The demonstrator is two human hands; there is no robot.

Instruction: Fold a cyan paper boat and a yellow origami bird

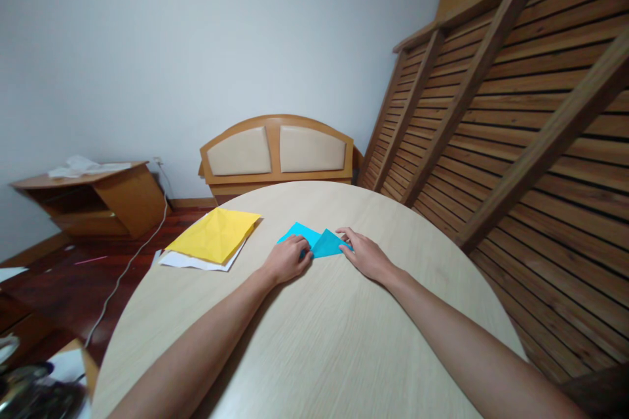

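A folded sheet of blue paper [330,244] lies on the table before me, with two peaks along its far side and a darker flap on the right. My left hand [291,258] rests on its left part, the fingers curled together and pressing near the middle fold. Part of the paper is hidden under that hand. At the right corner, my right hand [362,253] has the paper's tip between thumb and fingers. The other fingers of this hand are slightly bent.
On the round pale table [314,353], yellow paper [213,236] lies over white sheets [196,264] at the left. Beyond stands a headboard [275,177]. Wooden slats [491,131] lean at the right. A low cabinet [130,200] and a white cable [128,268] are at the left.
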